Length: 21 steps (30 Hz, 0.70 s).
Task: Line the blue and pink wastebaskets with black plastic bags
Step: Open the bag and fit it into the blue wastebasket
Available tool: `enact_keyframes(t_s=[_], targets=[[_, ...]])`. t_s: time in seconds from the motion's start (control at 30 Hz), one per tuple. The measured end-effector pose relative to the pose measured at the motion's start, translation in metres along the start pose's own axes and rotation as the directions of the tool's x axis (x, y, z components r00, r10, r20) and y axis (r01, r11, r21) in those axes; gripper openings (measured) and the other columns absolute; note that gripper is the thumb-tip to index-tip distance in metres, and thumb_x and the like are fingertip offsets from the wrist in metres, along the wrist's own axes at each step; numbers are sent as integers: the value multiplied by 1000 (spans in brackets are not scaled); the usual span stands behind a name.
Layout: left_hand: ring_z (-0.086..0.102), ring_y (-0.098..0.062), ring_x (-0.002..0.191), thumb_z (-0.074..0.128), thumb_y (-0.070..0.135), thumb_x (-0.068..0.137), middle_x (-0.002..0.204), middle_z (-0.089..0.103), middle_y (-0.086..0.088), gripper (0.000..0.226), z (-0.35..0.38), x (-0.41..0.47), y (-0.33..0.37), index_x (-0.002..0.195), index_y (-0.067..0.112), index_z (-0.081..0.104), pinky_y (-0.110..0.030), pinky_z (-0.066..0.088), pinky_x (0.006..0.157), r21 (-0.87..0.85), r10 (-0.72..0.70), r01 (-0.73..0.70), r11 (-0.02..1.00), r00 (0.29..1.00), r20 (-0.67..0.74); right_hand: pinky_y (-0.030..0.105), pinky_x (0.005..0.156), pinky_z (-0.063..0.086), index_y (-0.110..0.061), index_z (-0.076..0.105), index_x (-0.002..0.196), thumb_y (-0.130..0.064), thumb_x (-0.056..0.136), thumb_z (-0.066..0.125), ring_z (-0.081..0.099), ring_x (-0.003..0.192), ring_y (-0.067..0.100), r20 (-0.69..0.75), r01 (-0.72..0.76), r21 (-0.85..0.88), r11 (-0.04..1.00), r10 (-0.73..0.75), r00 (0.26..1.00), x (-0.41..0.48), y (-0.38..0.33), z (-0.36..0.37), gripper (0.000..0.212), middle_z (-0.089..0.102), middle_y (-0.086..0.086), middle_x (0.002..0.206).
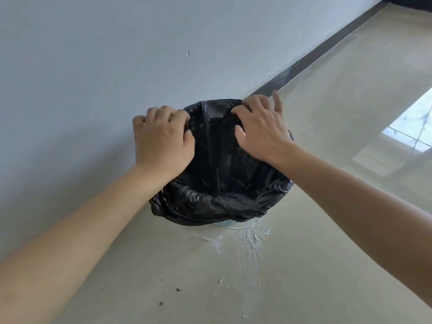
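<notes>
Bare forearms reach in as my left hand (161, 141) and right hand (259, 129) pinch the black bag (217, 202) at the wastebasket's (230, 223) rim, at ten and two o'clock. Nothing shows inside the liner. Pulling hard may tear the thin film or unseat the six o'clock fold.

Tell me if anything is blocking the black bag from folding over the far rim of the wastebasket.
Nothing visible does. Both hands, left hand and right hand, already press the black bag at the far rim; the wall stands close behind.
</notes>
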<state>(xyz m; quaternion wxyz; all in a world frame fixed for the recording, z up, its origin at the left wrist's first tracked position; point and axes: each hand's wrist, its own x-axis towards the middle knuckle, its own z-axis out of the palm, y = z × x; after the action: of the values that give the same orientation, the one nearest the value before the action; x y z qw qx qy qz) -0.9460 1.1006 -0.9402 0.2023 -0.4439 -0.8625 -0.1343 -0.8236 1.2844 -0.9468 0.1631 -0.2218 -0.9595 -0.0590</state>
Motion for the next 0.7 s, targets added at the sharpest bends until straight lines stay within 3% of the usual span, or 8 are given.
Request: enact_keyframes(t_s=[0.07, 0.13, 0.2, 0.3, 0.37, 0.5, 0.6, 0.7], targets=[[35, -35, 131, 57, 42, 82, 142, 38, -12, 65, 2, -12, -8, 140, 21, 34, -51, 34, 101, -93, -282, 321, 943, 913, 293, 66, 112, 8, -18, 31, 148, -25, 87, 55, 20, 141, 44, 143, -170, -52, 984, 176, 974, -12, 6, 4, 67, 26, 18, 152], [29, -31, 137, 60, 37, 82, 153, 19, -9, 83, 12, -28, -6, 150, 27, 12, -41, 30, 108, -259, -377, 575, 776, 753, 539, 62, 97, 37, -21, 8, 154, -23, 86, 55, 25, 135, 50, 324, -264, -119, 957, 288, 901, -23, 11, 8, 83, 7, 18, 159], [37, -23, 134, 57, 25, 85, 153, 26, -5, 76, 24, -41, -3, 150, 25, 18, -31, 29, 109, -504, -410, 583, 637, 810, 419, 46, 73, 44, -24, 2, 155, -20, 85, 57, 40, 120, 46, 366, -294, -99, 951, 309, 878, -24, 18, 9, 89, 7, 17, 159], [43, -15, 131, 52, 35, 87, 144, 46, 2, 59, 27, -39, -3, 143, 22, 38, -35, 32, 113, -754, -527, 582, 304, 762, 376, 41, 77, 44, -30, 11, 154, -15, 83, 50, 50, 112, 42, 395, -404, 109, 908, 333, 856, -11, 31, 3, 83, 36, 14, 144], [41, -14, 134, 45, 42, 93, 144, 46, 2, 56, 29, -33, -7, 143, 17, 40, -26, 30, 110, -803, -541, 558, 211, 751, 379, 37, 77, 44, -32, 17, 154, -9, 81, 48, 52, 110, 36, 429, -468, 247, 848, 337, 838, -9, 39, -4, 82, 48, 13, 132], [28, -15, 142, 26, 47, 98, 152, 37, -6, 57, 17, -35, -9, 142, 14, 41, -29, 19, 115, -686, -498, 383, 619, 866, 34, 37, 90, 47, -31, 25, 153, 1, 80, 45, 48, 121, 34, 421, -525, 360, 772, 368, 829, -20, 44, -10, 82, 49, 13, 136], [28, -12, 143, 25, 49, 98, 151, 41, -2, 54, 9, -51, -2, 138, 21, 49, -34, 18, 116, -565, -80, 9, 825, 992, -101, 39, 87, 49, -33, 27, 151, 0, 79, 45, 50, 118, 33, 378, -564, 384, 731, 433, 819, -24, 41, -3, 81, 50, 10, 135], [39, -22, 139, 29, 54, 95, 142, 53, -6, 61, 13, -64, 1, 135, 16, 55, -44, 27, 114, -303, 311, -294, 906, 950, 8, 37, 75, 43, -35, 25, 151, -3, 80, 45, 52, 111, 34, 348, -587, 321, 743, 484, 803, -24, 38, 2, 80, 51, 9, 131]])
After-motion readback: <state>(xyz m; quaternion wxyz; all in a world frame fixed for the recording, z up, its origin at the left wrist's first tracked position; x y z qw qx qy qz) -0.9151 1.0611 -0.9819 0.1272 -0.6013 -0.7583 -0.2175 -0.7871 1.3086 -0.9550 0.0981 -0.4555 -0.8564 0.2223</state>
